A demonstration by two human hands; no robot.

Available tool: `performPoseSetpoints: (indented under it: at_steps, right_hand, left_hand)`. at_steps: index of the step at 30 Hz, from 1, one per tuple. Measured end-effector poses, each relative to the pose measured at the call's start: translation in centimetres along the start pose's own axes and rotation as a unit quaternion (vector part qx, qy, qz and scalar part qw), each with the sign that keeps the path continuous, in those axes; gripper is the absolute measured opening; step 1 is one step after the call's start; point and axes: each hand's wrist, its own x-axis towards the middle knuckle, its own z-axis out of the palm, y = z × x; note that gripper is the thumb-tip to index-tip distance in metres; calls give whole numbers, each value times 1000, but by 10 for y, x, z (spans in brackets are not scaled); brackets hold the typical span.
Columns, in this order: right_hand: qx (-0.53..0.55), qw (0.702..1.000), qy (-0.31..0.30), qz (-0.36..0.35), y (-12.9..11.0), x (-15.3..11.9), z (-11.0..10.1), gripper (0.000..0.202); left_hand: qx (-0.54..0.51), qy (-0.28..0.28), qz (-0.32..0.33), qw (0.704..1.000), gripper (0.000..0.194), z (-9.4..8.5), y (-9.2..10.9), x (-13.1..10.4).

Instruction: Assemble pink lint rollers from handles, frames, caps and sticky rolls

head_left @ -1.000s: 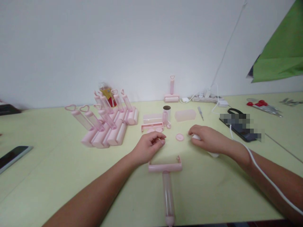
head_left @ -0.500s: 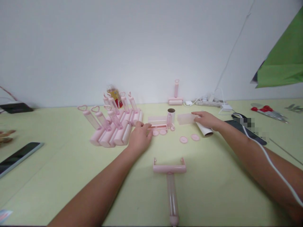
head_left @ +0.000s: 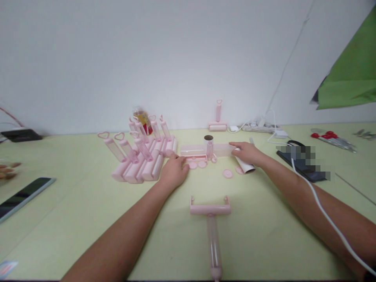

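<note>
My left hand (head_left: 174, 171) rests on the table, its fingertips touching the left end of a pink roller frame (head_left: 196, 158) and its thumb apart. My right hand (head_left: 247, 152) is closed around a white paper roll (head_left: 247, 167), tilted toward me. Its outstretched index finger touches a translucent pink cover (head_left: 222, 150). Between the hands stand another paper roll (head_left: 208, 138), upright, and a short clear pink handle (head_left: 209, 149). Flat pink end caps (head_left: 227, 173) lie in front. Nearest me is a pink lint roller handle (head_left: 214, 239) with an open-armed head and no roll on it.
Several assembled pink lint rollers (head_left: 143, 160) stand grouped at left, before a plastic bottle (head_left: 143, 120). Another lint roller (head_left: 217, 126) stands against the wall. A phone (head_left: 25, 196) lies far left. A white cable (head_left: 320, 211) crosses above my right forearm. Red-handled scissors (head_left: 331, 135) lie far right.
My right hand has moved left with the paper roll, and the translucent cover has slid left behind the upright roll. The paper roll now partly covers one end cap. My left hand stays in place.
</note>
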Motion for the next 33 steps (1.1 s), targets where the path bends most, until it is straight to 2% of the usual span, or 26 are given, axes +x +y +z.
performPoseSetpoints:
  at_steps: [5,8,11,14,17,19,23,26,30,33]
  right_hand:
    - [-3,1000,5,-6,-1,1,1,52]
    - [-2,999,32,-7,4,3,-5,49]
    - [-1,996,92,2,14,8,-17,49]
    - [5,981,195,7,24,14,-26,46]
    - [5,960,279,-17,32,17,-26,39]
    - [1,959,280,-45,34,17,-21,38]
    - [7,965,244,-96,34,16,-14,41]
    - [9,965,244,-100,37,18,-11,44]
    - [6,965,241,-106,38,17,-10,45]
    - [-5,958,270,-100,30,9,-16,49]
  left_hand:
    - [22,-9,7,1000,42,-1,1,0]
    - [30,-9,-5,1000,44,-1,2,0]
    - [38,-6,-11,999,44,-2,3,-1]
    - [36,4,-5,999,43,-2,3,-2]
    - [31,13,-10,999,42,-2,4,-3]
    - [25,27,-11,999,40,-4,5,-3]
    - [-13,81,13,997,34,-14,14,-5]
    - [-75,75,84,991,30,-29,30,-15]
    - [-125,-44,280,951,28,-45,58,-38]
    - [-108,-105,355,923,28,-48,72,-50]
